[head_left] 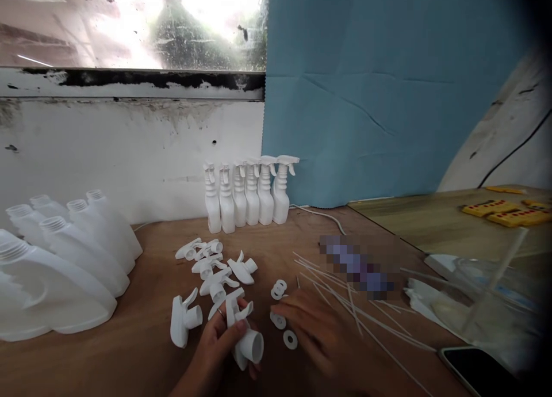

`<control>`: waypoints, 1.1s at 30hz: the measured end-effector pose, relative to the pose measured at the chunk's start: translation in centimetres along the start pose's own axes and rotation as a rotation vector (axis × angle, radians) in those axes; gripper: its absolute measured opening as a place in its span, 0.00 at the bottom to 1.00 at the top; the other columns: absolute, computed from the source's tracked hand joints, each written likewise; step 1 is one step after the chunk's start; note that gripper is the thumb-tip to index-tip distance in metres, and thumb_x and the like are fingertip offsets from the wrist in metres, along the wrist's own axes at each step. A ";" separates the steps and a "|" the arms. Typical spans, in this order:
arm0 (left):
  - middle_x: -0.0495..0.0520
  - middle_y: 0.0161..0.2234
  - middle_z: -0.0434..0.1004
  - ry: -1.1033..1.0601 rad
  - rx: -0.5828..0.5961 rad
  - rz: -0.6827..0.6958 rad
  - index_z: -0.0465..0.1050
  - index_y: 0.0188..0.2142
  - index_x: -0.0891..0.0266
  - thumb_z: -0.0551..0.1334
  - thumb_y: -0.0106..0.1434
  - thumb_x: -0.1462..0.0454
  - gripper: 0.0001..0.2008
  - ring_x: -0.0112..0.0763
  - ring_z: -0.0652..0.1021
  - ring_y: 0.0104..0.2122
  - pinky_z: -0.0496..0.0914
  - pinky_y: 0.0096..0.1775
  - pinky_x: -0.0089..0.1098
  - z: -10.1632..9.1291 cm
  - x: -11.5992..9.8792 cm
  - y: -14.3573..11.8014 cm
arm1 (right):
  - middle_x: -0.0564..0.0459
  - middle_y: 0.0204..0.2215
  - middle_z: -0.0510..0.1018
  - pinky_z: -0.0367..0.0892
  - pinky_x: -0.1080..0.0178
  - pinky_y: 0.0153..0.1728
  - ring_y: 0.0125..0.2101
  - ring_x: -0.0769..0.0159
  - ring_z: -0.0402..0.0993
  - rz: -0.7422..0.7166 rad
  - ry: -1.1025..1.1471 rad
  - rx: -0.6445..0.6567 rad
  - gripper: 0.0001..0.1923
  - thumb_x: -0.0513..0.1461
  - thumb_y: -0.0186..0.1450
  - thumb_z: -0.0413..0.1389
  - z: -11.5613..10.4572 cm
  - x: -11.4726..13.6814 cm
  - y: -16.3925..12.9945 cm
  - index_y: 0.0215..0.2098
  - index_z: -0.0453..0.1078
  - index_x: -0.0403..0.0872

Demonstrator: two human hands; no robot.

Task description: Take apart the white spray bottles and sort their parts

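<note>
In my left hand (219,333) is a white trigger spray head (241,328), gripped between thumb and fingers with its round collar facing me. My right hand (313,328) lies palm down over the table, fingers stretched out and their tips at the small white ring washers (278,320). One more washer (290,339) lies beside the hand. Beyond my left hand several loose spray heads (215,282) are heaped, and a single spray head (184,319) sits left of it. Thin white tubes (345,299) lie scattered past my right hand.
White open-necked bottles (86,253) stand at the left. Spray bottles with trigger heads (252,195) line the wall. A pixelated purplish item (356,264) lies beyond the tubes. A phone (478,371) and clear plastic bags (452,305) are at the right, yellow objects (509,213) farther back.
</note>
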State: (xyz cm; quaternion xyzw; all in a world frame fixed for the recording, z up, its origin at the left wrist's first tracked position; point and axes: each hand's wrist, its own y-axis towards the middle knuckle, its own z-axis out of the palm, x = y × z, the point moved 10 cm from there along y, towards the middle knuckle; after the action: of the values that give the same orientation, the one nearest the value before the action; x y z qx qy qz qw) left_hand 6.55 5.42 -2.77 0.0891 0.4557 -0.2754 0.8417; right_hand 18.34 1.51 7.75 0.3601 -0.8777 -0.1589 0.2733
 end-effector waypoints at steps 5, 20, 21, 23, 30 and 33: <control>0.50 0.29 0.73 -0.147 0.193 0.039 0.54 0.42 0.58 0.56 0.66 0.52 0.14 0.36 0.77 0.20 0.64 0.16 0.24 1.5 -0.5 0.3 | 0.46 0.47 0.77 0.67 0.48 0.46 0.46 0.51 0.70 0.073 -0.222 0.179 0.26 0.24 0.60 0.44 0.9 -4.1 -1.9 0.51 0.69 0.48; 0.46 0.18 0.69 -0.081 0.069 0.011 0.59 0.40 0.62 0.56 0.68 0.52 0.15 0.24 0.68 0.11 0.55 0.14 0.19 1.1 0.4 0.2 | 0.54 0.32 0.76 0.73 0.67 0.35 0.32 0.65 0.76 0.234 0.362 -0.499 0.06 0.35 0.69 0.52 -3.9 -1.7 -2.8 0.43 0.65 0.53; 0.46 0.17 0.69 -0.061 0.042 0.003 0.59 0.39 0.62 0.56 0.68 0.51 0.16 0.24 0.67 0.11 0.53 0.13 0.19 1.0 0.5 0.2 | 0.54 0.33 0.77 0.74 0.66 0.37 0.33 0.64 0.77 0.228 0.444 -0.484 0.06 0.36 0.70 0.51 -3.5 -0.9 -2.5 0.43 0.66 0.53; 0.45 0.16 0.68 -0.012 -0.037 -0.004 0.58 0.41 0.61 0.57 0.66 0.49 0.18 0.24 0.65 0.09 0.52 0.12 0.19 0.8 0.6 0.1 | 0.52 0.34 0.79 0.75 0.63 0.38 0.35 0.61 0.78 0.180 0.533 -0.426 0.07 0.37 0.69 0.53 -3.0 1.0 -1.6 0.42 0.70 0.53; 0.42 0.13 0.65 0.083 -0.158 0.000 0.54 0.47 0.62 0.60 0.61 0.44 0.28 0.21 0.60 0.09 0.48 0.11 0.18 1.0 -0.2 -0.4 | 0.51 0.30 0.80 0.75 0.66 0.32 0.29 0.64 0.79 -0.078 0.333 -0.352 0.14 0.29 0.62 0.55 -1.9 4.0 -0.2 0.42 0.70 0.50; 0.42 0.13 0.65 0.132 -0.173 -0.032 0.53 0.47 0.62 0.60 0.59 0.43 0.30 0.21 0.60 0.09 0.50 0.11 0.18 1.0 -0.1 -0.5 | 0.50 0.29 0.80 0.75 0.63 0.31 0.29 0.63 0.77 -0.167 0.214 -0.456 0.10 0.32 0.65 0.55 -1.6 4.1 -1.0 0.44 0.69 0.48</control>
State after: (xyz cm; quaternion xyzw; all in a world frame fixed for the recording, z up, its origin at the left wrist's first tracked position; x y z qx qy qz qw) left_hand 6.97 4.64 -2.11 0.0270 0.5337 -0.2422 0.8098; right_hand 17.44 -2.22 10.07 0.3749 -0.7527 -0.3356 0.4246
